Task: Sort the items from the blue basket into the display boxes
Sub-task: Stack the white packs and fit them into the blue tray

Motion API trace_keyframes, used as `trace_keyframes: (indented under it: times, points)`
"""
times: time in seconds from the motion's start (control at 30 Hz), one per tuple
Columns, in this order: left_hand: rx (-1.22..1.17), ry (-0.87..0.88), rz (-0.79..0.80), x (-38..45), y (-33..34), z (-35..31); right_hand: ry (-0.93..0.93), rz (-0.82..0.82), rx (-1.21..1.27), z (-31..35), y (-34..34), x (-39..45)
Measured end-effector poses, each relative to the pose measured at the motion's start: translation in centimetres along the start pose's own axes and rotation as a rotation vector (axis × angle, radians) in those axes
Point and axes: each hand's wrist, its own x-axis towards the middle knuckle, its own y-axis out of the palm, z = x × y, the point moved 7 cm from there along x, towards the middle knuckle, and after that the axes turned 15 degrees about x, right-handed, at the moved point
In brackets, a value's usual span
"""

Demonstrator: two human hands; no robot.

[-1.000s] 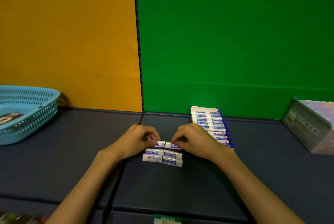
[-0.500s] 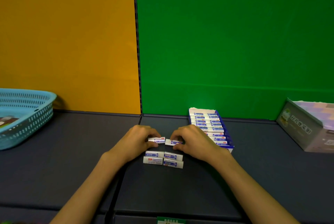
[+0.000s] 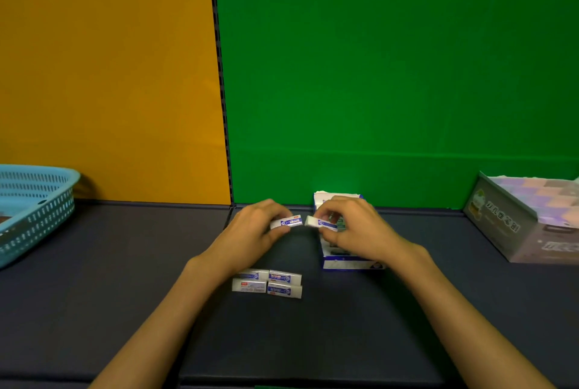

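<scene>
My left hand (image 3: 250,232) pinches a small white eraser with a blue label (image 3: 286,221), lifted above the dark shelf. My right hand (image 3: 357,228) pinches a second eraser of the same kind (image 3: 318,222), held over the blue-and-white display box (image 3: 351,263) that my hand mostly hides. The two erasers sit end to end, a small gap between them. Several more erasers (image 3: 268,283) lie in a tight block on the shelf below my hands. The blue basket (image 3: 37,210) stands at the far left.
A grey display box with pastel items (image 3: 526,225) stands at the right. Behind the shelf rise an orange panel and a green panel. The dark shelf surface (image 3: 125,263) stretches between the basket and my arms.
Both hands rose off the block with one eraser each and shifted right towards the display box. The view tilted, so the block now lies lower in the frame.
</scene>
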Motion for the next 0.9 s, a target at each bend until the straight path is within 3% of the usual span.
trace_keyframes:
  times: [0.33, 0.63, 0.9]
  points:
    - [0.113, 0.048, -0.054, 4.3, 2.3, -6.3, 0.113, 0.057, -0.109, -4.6, -3.3, -1.9]
    - [0.339, 0.054, 0.035, 5.7, 5.2, -8.0, 0.095, 0.093, -0.186, -6.8, -2.6, -2.3]
    - [0.345, 0.036, 0.085, 5.8, 6.2, -8.3, 0.078, 0.104, -0.139, -7.7, -2.6, -2.5]
